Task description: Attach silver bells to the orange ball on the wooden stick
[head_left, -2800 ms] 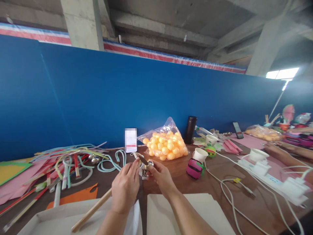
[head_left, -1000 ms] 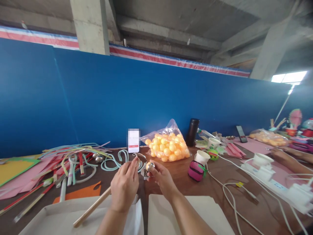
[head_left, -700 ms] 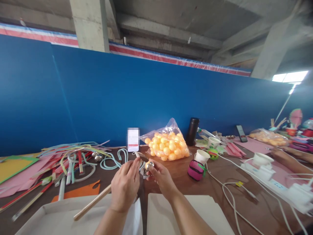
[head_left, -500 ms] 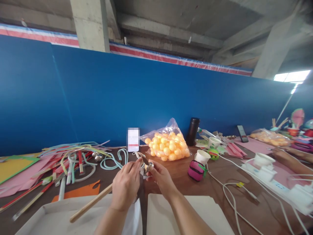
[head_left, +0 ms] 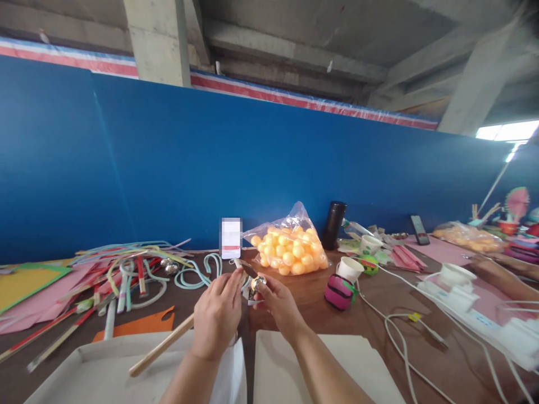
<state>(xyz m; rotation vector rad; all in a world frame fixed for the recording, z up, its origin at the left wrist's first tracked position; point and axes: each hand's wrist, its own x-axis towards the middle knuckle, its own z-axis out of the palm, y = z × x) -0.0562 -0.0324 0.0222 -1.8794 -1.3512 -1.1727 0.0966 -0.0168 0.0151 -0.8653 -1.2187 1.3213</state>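
My left hand [head_left: 217, 317] is closed around a long wooden stick [head_left: 162, 347] that runs down to the lower left; its dark tip [head_left: 247, 269] pokes out past my fingers. My right hand [head_left: 280, 306] pinches a small orange ball with a shiny metal part [head_left: 257, 282], held right against that tip. Both hands meet above the brown table [head_left: 311, 292], just in front of a clear bag of orange balls [head_left: 288, 249].
Coloured paper strips, tubes and pink sheets [head_left: 105, 275] crowd the left. White sheets [head_left: 320, 365] lie near me. A black flask [head_left: 333, 224], paper cups [head_left: 348, 268], a pink toy [head_left: 337, 292] and white cables with a power strip [head_left: 463, 306] lie right. Another person's arm [head_left: 501, 280] rests far right.
The hands have stayed together with the stick tip at the ball, shifting only slightly. The view has drifted a little to the right.
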